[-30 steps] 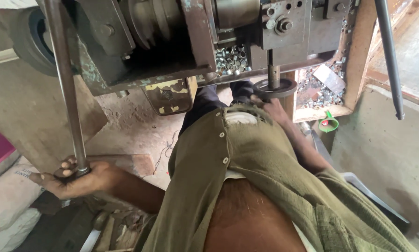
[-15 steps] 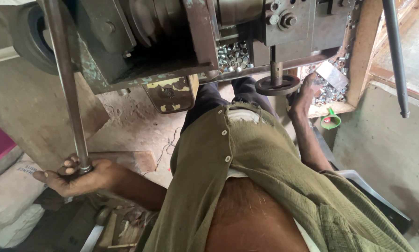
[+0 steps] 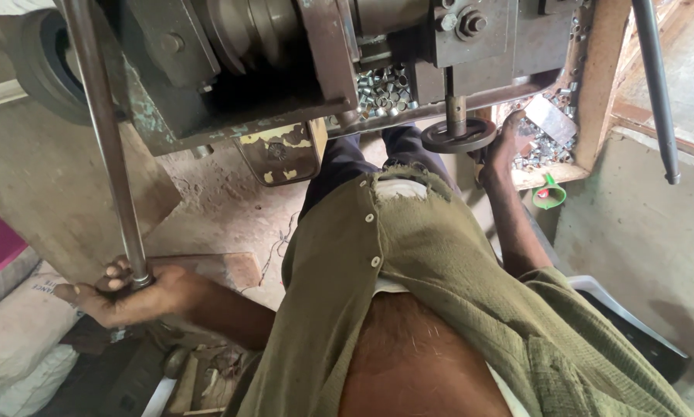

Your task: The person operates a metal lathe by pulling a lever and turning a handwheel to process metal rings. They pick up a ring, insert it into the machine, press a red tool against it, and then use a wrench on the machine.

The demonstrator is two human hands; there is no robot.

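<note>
My left hand grips the lower end of a long steel lever rod that slants up to a dark green machine. Far ahead, my right hand is up beside the small round handwheel under the machine's head, its fingers on the wheel's right rim. Small shiny metal sleeves lie heaped in the tray behind the wheel. My olive green shirt fills the middle of the view.
A second steel rod hangs at the right. A wooden frame borders the tray of parts, with a green funnel below it. White sacks lie at the lower left, a concrete floor under the machine.
My right hand rose from my lap up to the handwheel's right side. My left hand stayed on the lever rod and moved slightly down and left.
</note>
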